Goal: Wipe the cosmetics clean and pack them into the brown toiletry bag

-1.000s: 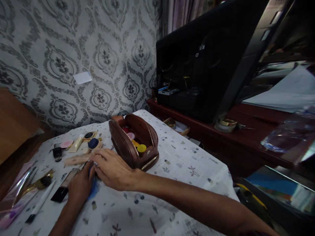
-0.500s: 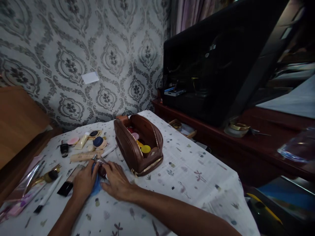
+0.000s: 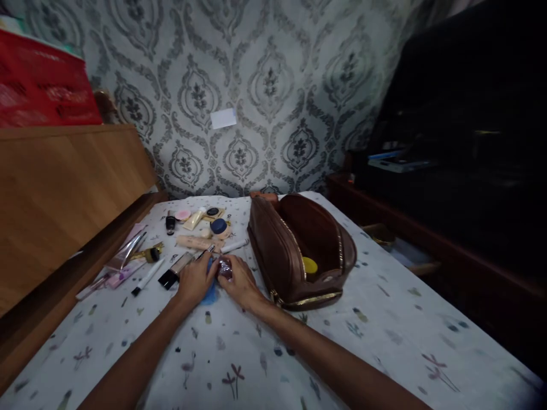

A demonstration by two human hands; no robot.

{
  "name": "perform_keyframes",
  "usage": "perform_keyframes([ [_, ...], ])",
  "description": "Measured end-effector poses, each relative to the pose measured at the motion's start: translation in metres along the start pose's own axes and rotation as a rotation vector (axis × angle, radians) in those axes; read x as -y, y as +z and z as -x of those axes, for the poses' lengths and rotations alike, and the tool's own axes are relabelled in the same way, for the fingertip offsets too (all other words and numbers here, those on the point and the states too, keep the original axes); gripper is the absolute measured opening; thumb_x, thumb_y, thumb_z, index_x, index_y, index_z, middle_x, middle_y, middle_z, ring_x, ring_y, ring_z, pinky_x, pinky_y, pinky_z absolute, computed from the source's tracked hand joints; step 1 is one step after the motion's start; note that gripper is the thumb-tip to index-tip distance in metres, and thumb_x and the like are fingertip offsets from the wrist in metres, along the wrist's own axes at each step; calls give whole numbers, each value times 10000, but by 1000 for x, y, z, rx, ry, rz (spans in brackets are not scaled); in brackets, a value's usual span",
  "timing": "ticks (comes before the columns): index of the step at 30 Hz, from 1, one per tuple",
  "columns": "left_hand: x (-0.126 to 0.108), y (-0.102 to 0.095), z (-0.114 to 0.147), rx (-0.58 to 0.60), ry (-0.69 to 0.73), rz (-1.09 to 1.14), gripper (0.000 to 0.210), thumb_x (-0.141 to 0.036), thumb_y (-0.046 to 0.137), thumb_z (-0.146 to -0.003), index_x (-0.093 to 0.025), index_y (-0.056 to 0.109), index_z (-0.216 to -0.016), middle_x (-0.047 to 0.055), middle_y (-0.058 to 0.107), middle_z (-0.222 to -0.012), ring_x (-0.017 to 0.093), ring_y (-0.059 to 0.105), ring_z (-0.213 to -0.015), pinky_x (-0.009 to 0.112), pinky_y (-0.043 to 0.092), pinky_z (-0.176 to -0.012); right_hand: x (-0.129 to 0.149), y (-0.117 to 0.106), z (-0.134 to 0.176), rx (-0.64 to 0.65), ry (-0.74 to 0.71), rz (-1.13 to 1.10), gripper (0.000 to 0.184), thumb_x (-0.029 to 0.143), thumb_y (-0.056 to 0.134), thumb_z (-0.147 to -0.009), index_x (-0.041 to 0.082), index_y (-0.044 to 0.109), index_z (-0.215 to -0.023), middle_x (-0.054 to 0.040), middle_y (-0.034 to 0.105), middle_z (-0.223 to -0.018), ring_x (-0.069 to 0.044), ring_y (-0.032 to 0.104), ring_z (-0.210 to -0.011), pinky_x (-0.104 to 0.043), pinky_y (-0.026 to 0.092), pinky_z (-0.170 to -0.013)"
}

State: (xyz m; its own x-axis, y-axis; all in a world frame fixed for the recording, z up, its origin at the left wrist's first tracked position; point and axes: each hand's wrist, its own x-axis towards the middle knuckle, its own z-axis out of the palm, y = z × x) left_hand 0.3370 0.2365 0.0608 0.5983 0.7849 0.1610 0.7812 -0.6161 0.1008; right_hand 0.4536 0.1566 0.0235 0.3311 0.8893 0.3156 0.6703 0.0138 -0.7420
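Note:
My left hand point(image 3: 194, 283) rests on the cloth with its fingers closed around a blue item point(image 3: 209, 296), which I can only partly see. Right beside it, my right hand point(image 3: 240, 285) grips a small, shiny dark-red container point(image 3: 224, 267); its fingers cover much of it. To the right stands a brown leather toiletry bag point(image 3: 273, 256), unzipped and gaping, with a yellow round lid point(image 3: 310, 265) inside. Left of my hands lies a bottle with a black cap point(image 3: 169, 279). Just beyond them are a beige tube point(image 3: 194, 242) and a white pen-like stick point(image 3: 234, 245).
Several cosmetics lie farther back, among them a dark-blue-lidded jar point(image 3: 219, 226), a pink round pad point(image 3: 183, 215) and a black bottle point(image 3: 170, 223). Brushes point(image 3: 149, 254) lie at the left. A wooden board point(image 3: 72, 199) borders the left side; a dark television point(image 3: 470, 125) stands right.
The view has swung left and closer, so the hands and bag appear farther right. Both hands stay together over the same spot on the cloth.

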Motion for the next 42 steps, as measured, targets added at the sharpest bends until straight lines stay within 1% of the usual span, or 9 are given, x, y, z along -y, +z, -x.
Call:
perform_keyframes([
  [8, 4, 2, 1, -23, 32, 30, 349, -404, 353, -1010, -180, 589, -1136, 104, 737, -980, 247, 699, -921, 299, 466, -740, -14, 7, 6, -40, -167, -89, 452, 201, 590, -824, 168, 524, -1270, -126, 623, -1184, -264, 567, -1122, -447, 464, -1000],
  [19, 7, 4, 5, -27, 60, 86, 333, -386, 367, -1008, -180, 585, -1152, 100, 737, -963, 244, 695, -892, 305, 455, -733, -21, 13, 6, -28, -169, -83, 540, 113, 597, -743, 154, 520, -1276, -136, 607, -1201, -271, 549, -1148, -468, 452, -1028],
  [23, 19, -5, -5, -65, 62, 138, 322, -383, 379, -1007, -191, 599, -1145, 83, 739, -954, 223, 693, -904, 286, 451, -757, -20, 12, 7, -44, -150, -82, 559, 107, 590, -731, 169, 523, -1282, -127, 608, -1212, -269, 553, -1158, -457, 448, -1042],
  [26, 41, -20, -35, -70, 2, 29, 332, -382, 351, -1010, -207, 590, -1161, 74, 729, -1010, 214, 682, -957, 275, 454, -772, -20, 11, 7, -39, -144, -82, 579, 106, 586, -727, 181, 519, -1298, -119, 608, -1225, -270, 547, -1177, -455, 439, -1058],
  [28, 60, -30, -68, -47, -81, -90, 349, -333, 330, -1004, -217, 542, -1255, 81, 718, -1062, 222, 672, -1004, 290, 465, -794, -20, 9, 7, -26, -138, -85, 583, 106, 583, -729, 182, 518, -1304, -115, 609, -1226, -270, 548, -1174, -460, 441, -1058],
  [31, 89, -36, -124, -24, -125, -156, 420, -231, 361, -953, -187, 471, -1356, 134, 658, -1228, 255, 627, -1129, 330, 478, -843, -18, 7, 8, -3, -122, -95, 589, 106, 581, -732, 165, 513, -1313, -122, 607, -1228, -276, 548, -1163, -474, 446, -1054],
  [36, 122, -23, -196, 118, -5, -254, 671, -223, 529, -839, -231, 349, -1486, 129, 489, -1468, 282, 484, -1323, 380, 438, -1002, -18, 5, 9, 15, -104, -124, 604, 83, 567, -738, 187, 494, -1328, -114, 582, -1279, -282, 523, -1195, -493, 427, -1079],
  [39, 131, -14, -223, 218, 48, -307, 783, -205, 587, -769, -257, 330, -1507, 138, 434, -1515, 311, 443, -1358, 428, 409, -1044, -19, 5, 10, 12, -123, -126, 627, 58, 551, -738, 192, 473, -1345, -114, 578, -1293, -278, 525, -1210, -491, 436, -1081],
  [42, 136, -10, -242, 297, 73, -347, 805, -212, 628, -713, -293, 389, -1477, 131, 481, -1468, 335, 480, -1310, 437, 444, -999, -20, 4, 12, 6, -137, -124, 600, 63, 532, -792, 206, 455, -1371, -111, 547, -1352, -257, 499, -1279, -463, 431, -1109],
])
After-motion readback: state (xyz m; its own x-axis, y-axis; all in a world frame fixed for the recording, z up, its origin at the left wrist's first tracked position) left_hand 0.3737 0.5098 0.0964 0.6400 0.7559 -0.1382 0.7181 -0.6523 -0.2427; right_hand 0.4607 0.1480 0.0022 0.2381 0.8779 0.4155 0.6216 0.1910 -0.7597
